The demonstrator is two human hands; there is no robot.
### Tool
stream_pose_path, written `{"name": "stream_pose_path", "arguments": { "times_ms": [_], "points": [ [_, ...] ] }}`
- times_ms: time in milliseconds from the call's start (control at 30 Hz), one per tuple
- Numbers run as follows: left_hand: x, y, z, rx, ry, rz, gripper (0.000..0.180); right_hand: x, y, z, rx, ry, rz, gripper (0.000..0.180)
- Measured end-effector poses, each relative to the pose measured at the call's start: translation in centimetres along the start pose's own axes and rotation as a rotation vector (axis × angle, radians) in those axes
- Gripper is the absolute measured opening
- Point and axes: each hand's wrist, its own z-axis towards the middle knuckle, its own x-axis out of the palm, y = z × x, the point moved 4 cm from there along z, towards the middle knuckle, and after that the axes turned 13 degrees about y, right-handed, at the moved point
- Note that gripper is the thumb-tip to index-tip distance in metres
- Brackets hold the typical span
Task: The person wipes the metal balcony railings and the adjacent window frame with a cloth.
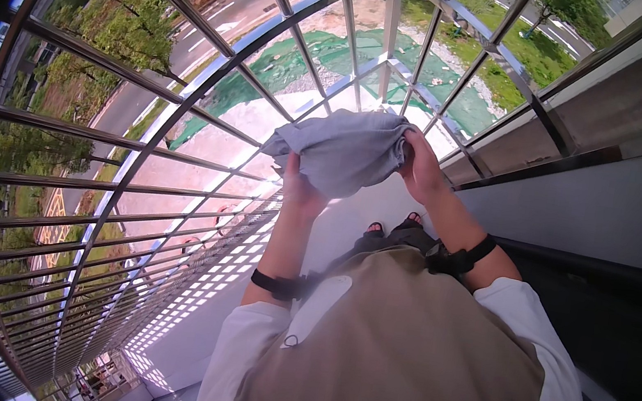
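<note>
We see left hand (304, 191) and right hand (423, 170) clamped, fingers partly hidden, on crumpled grey-blue cloth (354, 154) near shiny tubular metal bars (70, 128).

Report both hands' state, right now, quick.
Left hand: holding the grey cloth at its left.
Right hand: holding the same cloth at its right.
</note>
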Motion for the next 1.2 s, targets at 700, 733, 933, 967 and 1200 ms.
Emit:
{"name": "stream_pose_path", "arguments": {
  "times_ms": [700,733,933,967,1200],
  "points": [
    [1.5,3.3,1.0,-0.026,-0.090,0.929,0.054,5.3,4.9,-4.3,-0.024,0.170,0.519,0.035],
    [1.9,4.5,1.3,-0.112,-0.027,0.792,0.053,4.9,4.5,-4.7,-0.051,0.161,0.506,0.035],
    [6.9,9.0,3.9,-0.155,0.250,1.002,0.047,1.5,3.6,-4.5,-0.222,-0.407,-0.670,0.036],
    [7.5,9.2,4.2,-0.149,0.292,1.094,0.046,0.6,3.2,-4.7,-0.243,-0.432,-0.605,0.036],
    [11.7,9.9,5.1,-0.239,0.530,1.800,0.039,-2.7,7.0,-9.7,-0.402,-0.758,-1.454,0.039]
  ]
}}
